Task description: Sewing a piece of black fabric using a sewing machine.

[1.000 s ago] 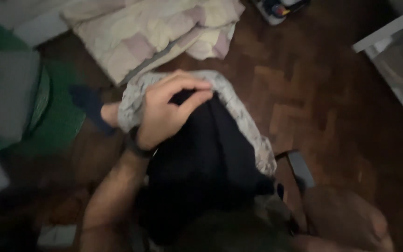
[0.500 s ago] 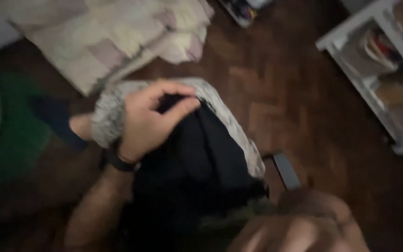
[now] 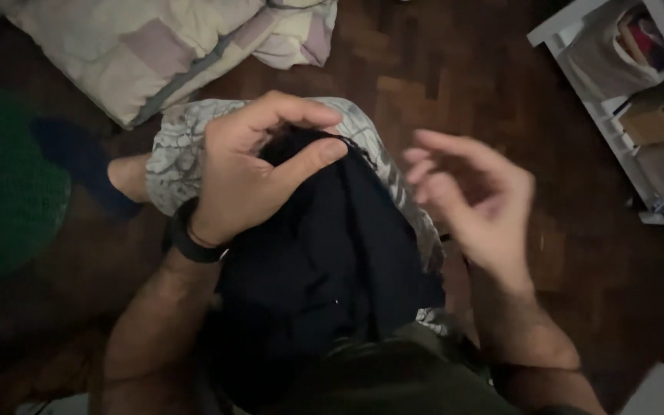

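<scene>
My left hand (image 3: 259,165), with a black band on its wrist, grips the top edge of a black garment (image 3: 332,261) that hangs in front of me. A grey patterned cloth (image 3: 174,154) lies behind and around the black garment, showing at its left and right sides. My right hand (image 3: 474,204) is raised beside the garment's right edge, blurred, with its fingers apart and nothing in it. A bare foot (image 3: 128,175) shows below the patterned cloth on the left.
A pale patchwork quilt (image 3: 155,50) lies crumpled on the dark parquet floor (image 3: 463,69) at the top. A white shelf unit (image 3: 624,100) with stored items stands at the right. A green rug or cushion (image 3: 5,192) sits at the left.
My right hand has come up from the bottom edge to beside the garment, fingers spread. The left hand keeps its grip on the garment's top. The view has shifted right.
</scene>
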